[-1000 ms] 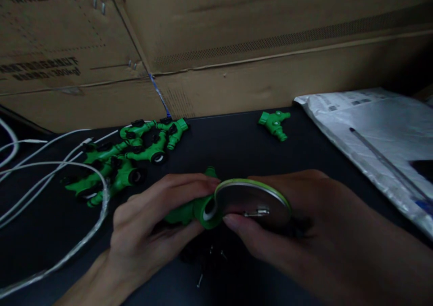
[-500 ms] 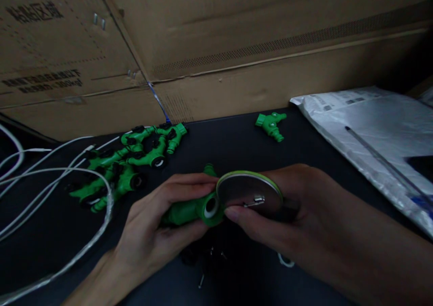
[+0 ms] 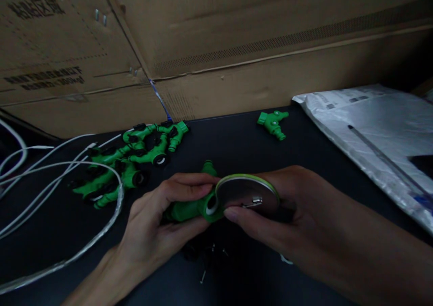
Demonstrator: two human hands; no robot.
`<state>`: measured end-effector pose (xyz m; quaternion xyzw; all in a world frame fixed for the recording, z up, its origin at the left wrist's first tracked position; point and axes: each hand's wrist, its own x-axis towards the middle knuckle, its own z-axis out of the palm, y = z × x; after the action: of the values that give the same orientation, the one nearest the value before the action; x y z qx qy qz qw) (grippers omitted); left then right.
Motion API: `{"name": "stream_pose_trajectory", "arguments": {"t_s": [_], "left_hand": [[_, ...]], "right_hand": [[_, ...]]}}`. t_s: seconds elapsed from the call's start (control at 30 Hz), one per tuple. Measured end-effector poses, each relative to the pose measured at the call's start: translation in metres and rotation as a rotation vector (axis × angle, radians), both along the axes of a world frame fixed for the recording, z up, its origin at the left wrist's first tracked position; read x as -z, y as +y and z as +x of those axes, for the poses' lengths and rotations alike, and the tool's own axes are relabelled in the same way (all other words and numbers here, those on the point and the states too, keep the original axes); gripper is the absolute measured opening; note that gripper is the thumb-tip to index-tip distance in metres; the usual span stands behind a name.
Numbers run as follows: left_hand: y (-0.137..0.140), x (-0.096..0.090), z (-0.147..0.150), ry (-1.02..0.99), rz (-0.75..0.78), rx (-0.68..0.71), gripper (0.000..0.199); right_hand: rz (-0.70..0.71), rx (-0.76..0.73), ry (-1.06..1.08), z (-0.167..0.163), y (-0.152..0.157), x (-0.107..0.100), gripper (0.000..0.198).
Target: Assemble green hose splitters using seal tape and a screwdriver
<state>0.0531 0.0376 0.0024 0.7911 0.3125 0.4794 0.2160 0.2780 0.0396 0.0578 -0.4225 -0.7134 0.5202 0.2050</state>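
Observation:
My left hand (image 3: 162, 211) is closed around a green plastic hose splitter (image 3: 189, 210), a Y-shaped piece whose round opening with a white inner ring faces right. One of its branches points away from me, past my fingers. Between thumb and fingers, my right hand (image 3: 270, 220) grips a round pin badge (image 3: 241, 191) with its metal back and clasp toward me and a yellow-green rim. The badge's left edge meets the rim of the splitter's opening; whether it reaches inside, I cannot tell. Below the hands, several small screws (image 3: 203, 276) lie on the dark tabletop.
A cluster of green splitters with black valves (image 3: 149, 155) lies at the left, beside looping white cables (image 3: 115, 206). Another green splitter (image 3: 273, 124) lies farther back. At the right, a pen (image 3: 382, 155) rests on a silvery mailer bag (image 3: 338, 116). Cardboard (image 3: 219, 35) stands behind.
The splitter's opening has turned slightly against the badge's edge. Both hands keep their holds, and the whole view has shifted a little.

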Motion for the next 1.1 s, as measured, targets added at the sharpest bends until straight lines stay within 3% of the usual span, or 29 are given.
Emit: {"name": "stream_pose_trajectory", "arguments": {"t_s": [0.17,0.43,0.7,0.97,1.1], "left_hand": [[-0.003,0.001,0.000,-0.002,0.017,-0.024,0.030],[-0.009,0.009,-0.002,0.020,0.023,-0.139,0.031],[0.004,-0.003,-0.003,0.046,0.080,0.039,0.033],[0.003,0.000,-0.008,0.070,0.036,0.012,0.033],[0.001,0.001,-0.010,0.093,0.066,-0.008,0.045]], "right_hand": [[-0.057,-0.010,-0.017,-0.003,0.000,0.001,0.025],[-0.171,-0.011,0.159,-0.005,-0.001,-0.002,0.026],[-0.159,0.032,0.094,0.000,0.006,-0.003,0.023],[-0.185,-0.041,0.114,0.002,0.007,-0.004,0.024],[-0.204,-0.005,0.131,0.004,0.009,-0.007,0.025]]}}
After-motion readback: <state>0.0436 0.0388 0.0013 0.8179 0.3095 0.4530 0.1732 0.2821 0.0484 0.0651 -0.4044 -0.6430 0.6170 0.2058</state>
